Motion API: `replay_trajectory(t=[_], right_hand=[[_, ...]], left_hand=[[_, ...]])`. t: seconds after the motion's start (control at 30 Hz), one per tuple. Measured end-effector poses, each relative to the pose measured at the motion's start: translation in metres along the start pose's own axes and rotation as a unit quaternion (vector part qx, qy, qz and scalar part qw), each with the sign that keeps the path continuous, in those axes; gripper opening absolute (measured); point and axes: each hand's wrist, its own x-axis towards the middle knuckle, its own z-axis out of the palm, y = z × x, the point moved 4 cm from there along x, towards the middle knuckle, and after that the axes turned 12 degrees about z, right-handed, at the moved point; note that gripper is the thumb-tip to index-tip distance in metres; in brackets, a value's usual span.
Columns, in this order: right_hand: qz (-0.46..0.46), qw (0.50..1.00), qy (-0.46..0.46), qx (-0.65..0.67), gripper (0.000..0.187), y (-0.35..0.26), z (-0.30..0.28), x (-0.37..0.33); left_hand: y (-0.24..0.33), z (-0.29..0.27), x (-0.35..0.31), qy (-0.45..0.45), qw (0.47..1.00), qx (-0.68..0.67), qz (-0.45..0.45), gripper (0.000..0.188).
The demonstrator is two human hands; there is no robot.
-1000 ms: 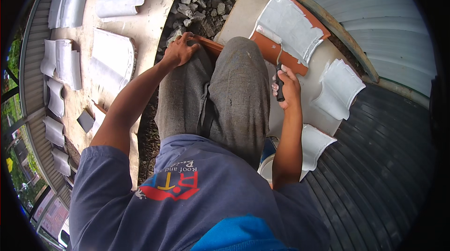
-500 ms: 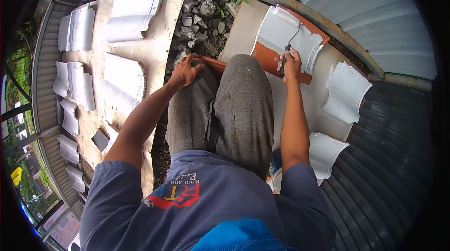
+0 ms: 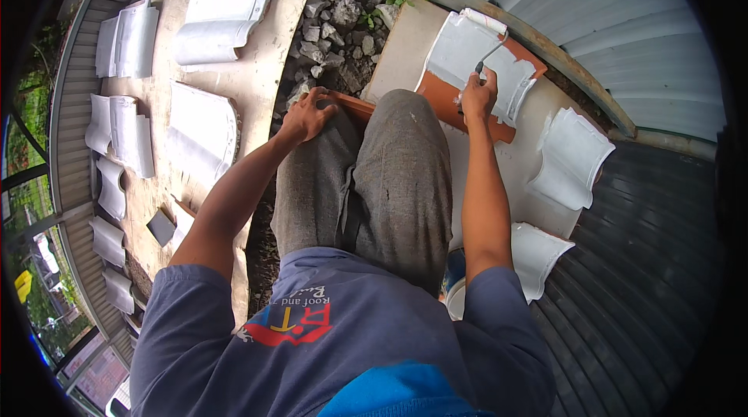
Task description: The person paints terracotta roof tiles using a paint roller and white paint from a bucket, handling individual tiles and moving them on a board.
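My right hand (image 3: 478,98) is closed around the dark handle of a small paint roller (image 3: 494,49). The white roller sleeve (image 3: 484,21) lies at the far edge of a curved terracotta roof tile (image 3: 444,105). White paint covers much of that tile, while bare orange shows along its near side and far right corner. My left hand (image 3: 310,116) rests on my left knee with its fingers loosely bent and apart. Beside its fingertips is the edge of another orange tile (image 3: 352,105), mostly hidden by my knees.
White-coated tiles lie on the left board (image 3: 265,66), including a large tile (image 3: 204,133). Two more white tiles (image 3: 575,158) (image 3: 538,257) sit to the right. Rubble (image 3: 331,28) lies between the boards. A paint bucket (image 3: 456,300) is partly hidden beside my right arm. Corrugated metal (image 3: 623,285) borders the right.
The roller has moved slightly away from me and to the right, reaching the tile's far edge. My right hand has shifted forward with it; my left hand stays on the knee.
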Motion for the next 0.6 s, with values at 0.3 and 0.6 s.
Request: replay_trajectory(t=[0.3, 0.6], right_hand=[[-0.012, 0.985, -0.107, -0.133, 0.034, -0.004, -0.053, 0.017], [-0.211, 0.837, -0.108, -0.493, 0.03, -0.142, -0.114, 0.085]], left_hand=[[0.003, -0.002, -0.004, 0.008, 1.0, -0.004, -0.008, 0.064], [0.0, -0.002, -0.002, 0.016, 1.0, -0.001, 0.0, 0.066]])
